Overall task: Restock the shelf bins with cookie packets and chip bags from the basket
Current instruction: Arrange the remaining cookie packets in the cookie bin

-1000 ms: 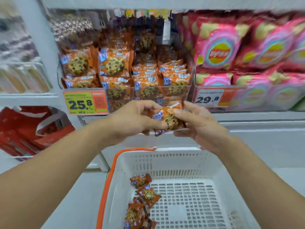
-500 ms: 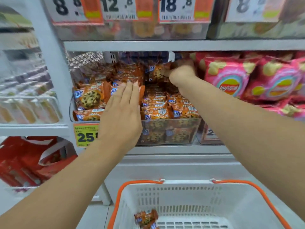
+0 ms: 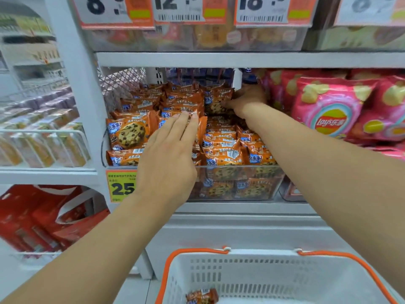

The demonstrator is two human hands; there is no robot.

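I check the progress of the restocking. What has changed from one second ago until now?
The cookie packet held in both hands over the basket went up to the back of the cookie bin; the right hand still touches it there. The left hand let go and lies flat on the front packets. The chip bags stayed.

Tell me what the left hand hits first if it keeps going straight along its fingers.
The left hand points up and into the bin, fingertips already at the orange cookie packets stacked there. It would likely press into those first; depth is hard to judge.
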